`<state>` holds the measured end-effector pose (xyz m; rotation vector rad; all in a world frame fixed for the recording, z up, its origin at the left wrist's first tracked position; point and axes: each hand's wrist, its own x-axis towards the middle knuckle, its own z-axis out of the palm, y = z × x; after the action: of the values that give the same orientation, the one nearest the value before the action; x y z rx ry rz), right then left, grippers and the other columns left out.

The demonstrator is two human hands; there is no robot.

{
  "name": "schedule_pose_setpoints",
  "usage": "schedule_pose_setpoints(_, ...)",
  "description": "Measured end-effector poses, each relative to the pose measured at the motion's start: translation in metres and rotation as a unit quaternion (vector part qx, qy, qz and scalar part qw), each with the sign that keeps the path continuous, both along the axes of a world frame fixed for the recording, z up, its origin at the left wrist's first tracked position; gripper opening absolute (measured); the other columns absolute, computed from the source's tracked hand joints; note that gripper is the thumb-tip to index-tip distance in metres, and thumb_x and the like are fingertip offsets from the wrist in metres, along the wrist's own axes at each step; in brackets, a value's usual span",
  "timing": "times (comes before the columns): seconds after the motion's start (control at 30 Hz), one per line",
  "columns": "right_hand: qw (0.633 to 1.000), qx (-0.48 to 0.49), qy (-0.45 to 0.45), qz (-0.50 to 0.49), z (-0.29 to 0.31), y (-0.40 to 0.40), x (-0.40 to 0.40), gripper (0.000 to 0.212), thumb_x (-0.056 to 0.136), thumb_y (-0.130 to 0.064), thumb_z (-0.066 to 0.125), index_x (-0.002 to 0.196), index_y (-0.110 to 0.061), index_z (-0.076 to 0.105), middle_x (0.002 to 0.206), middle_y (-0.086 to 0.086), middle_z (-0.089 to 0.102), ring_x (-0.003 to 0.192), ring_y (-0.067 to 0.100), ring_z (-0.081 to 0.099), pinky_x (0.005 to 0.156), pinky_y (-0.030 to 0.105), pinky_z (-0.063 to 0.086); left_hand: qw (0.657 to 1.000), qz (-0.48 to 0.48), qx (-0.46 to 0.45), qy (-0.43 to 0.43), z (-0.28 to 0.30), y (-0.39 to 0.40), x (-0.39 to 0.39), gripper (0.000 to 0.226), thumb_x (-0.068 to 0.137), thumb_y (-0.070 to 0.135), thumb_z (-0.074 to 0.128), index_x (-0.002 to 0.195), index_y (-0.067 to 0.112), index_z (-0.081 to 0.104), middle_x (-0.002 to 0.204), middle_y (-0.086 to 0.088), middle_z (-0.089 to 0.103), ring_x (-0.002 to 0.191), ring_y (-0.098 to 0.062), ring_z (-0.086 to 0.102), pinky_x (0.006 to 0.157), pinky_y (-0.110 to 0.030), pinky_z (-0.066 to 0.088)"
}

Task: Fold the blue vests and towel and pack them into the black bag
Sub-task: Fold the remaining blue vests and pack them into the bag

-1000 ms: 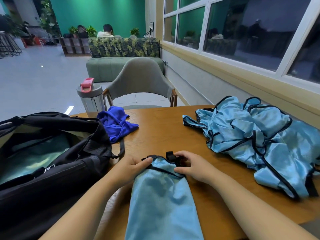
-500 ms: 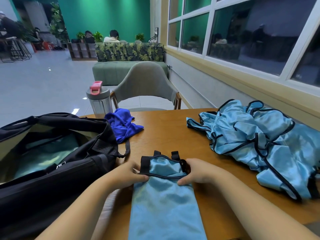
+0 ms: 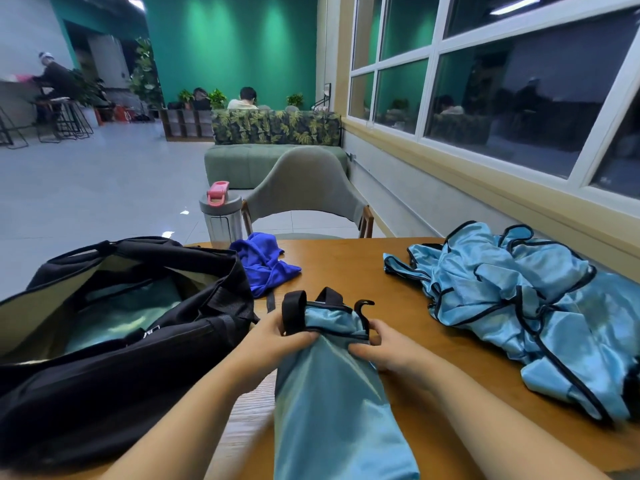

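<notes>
Between both hands' fingers (image 3: 294,336), bunched and gripped, a glossy black-trimmed blue vest (image 3: 332,393)

One black bag (image 3: 114,327) sits open on one wooden table (image 3: 346,265). One narrow folded light blue vest (image 3: 332,403) is held by two hands — left hand (image 3: 277,336) and right hand (image 3: 384,348). One rumpled heap of vests (image 3: 519,306) — its count cannot be told. One dark blue towel (image 3: 263,263), one bottle (image 3: 221,216), one chair (image 3: 304,188).
</notes>
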<state>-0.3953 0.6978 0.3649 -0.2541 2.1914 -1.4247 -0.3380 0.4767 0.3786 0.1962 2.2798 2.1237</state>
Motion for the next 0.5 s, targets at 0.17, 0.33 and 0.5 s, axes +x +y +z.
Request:
schedule_pose_setpoints(0.17, 0.989, -0.099, -0.084, 0.068, 0.008, -0.019, 0.010, 0.095, 0.035, -0.063, 0.088, 0.115, -0.021, 0.060, 0.107, -0.003, 0.072, 0.095, 0.011, 0.069, 0.073, 0.021, 0.054, 0.999, 0.027, 0.005, 0.046, 0.019, -0.006, 0.011, 0.044, 0.063, 0.035, 0.074, 0.104, 0.019, 0.068, 0.104, 0.001, 0.073, 0.097, -0.012, 0.066, 0.082, -0.024, 0.051)
schedule_pose_setpoints(0.33, 0.971, -0.187, -0.139, 0.056, 0.021, -0.040, 0.018, 0.048, 0.066, -0.035, 0.073, 0.110, -0.018, 0.059, 0.097, 0.001, 0.074, 0.088, 0.016, 0.069, 0.074, 0.027, 0.055, 0.996, 0.050, 0.020, 0.074, 0.042, -0.018, 0.020, 0.037, 0.066, 0.029, 0.074, 0.101, 0.019, 0.070, 0.103, -0.002, 0.073, 0.098, -0.017, 0.067, 0.085, -0.030, 0.052)
schedule_pose_setpoints(0.5, 0.958, -0.269, -0.085, 0.056, 0.053, -0.062, 0.013, 0.048, 0.068, -0.021, 0.068, 0.116, -0.012, 0.062, 0.104, 0.008, 0.073, 0.089, 0.019, 0.070, 0.072, 0.030, 0.056, 0.992, 0.080, 0.010, 0.098, 0.065, -0.047, 0.027, 0.052, 0.059, 0.033, 0.075, 0.107, 0.015, 0.068, 0.107, -0.005, 0.072, 0.104, -0.023, 0.066, 0.094, -0.040, 0.049)
